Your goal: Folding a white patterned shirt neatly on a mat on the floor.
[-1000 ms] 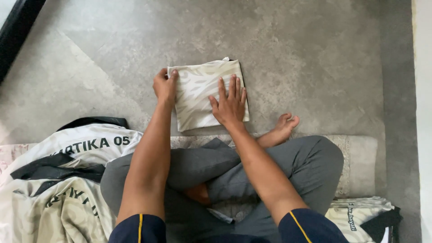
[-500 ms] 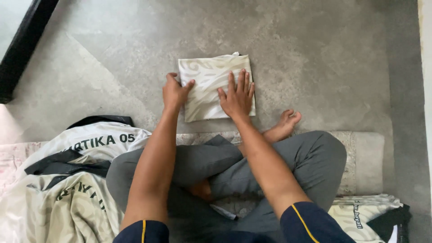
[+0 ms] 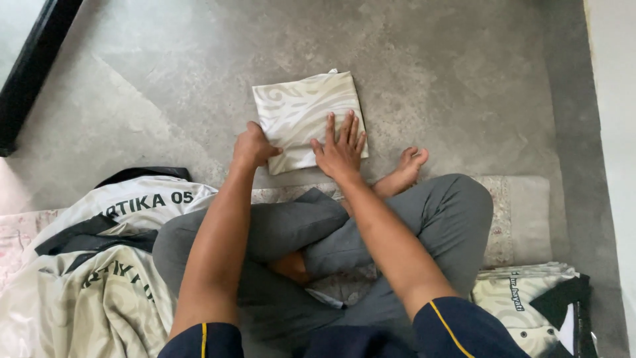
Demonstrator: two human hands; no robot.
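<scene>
Sitting cross-legged, we work on the grey floor (image 3: pixel 464 79) directly ahead of our knees, where the folded cream garment (image 3: pixel 301 109) lies as a flat, nearly square packet within easy reach of both arms. Our right hand (image 3: pixel 341 151) rests on its near right corner, fingers (image 3: pixel 346 129) spread and flat, gripping nothing; the broad contact appears to press the layers down so they stay stacked. Our left hand (image 3: pixel 253 146) is curled at the near left edge, thumb on top of the cloth, seemingly pinching that edge, though the fingers underneath are hidden. A heap of unfolded cream-and-black jerseys (image 3: pixel 86 265) lies just beside our left thigh, and a stack of folded jerseys (image 3: pixel 523 295) sits near our right knee on a patterned mat (image 3: pixel 523 212).
</scene>
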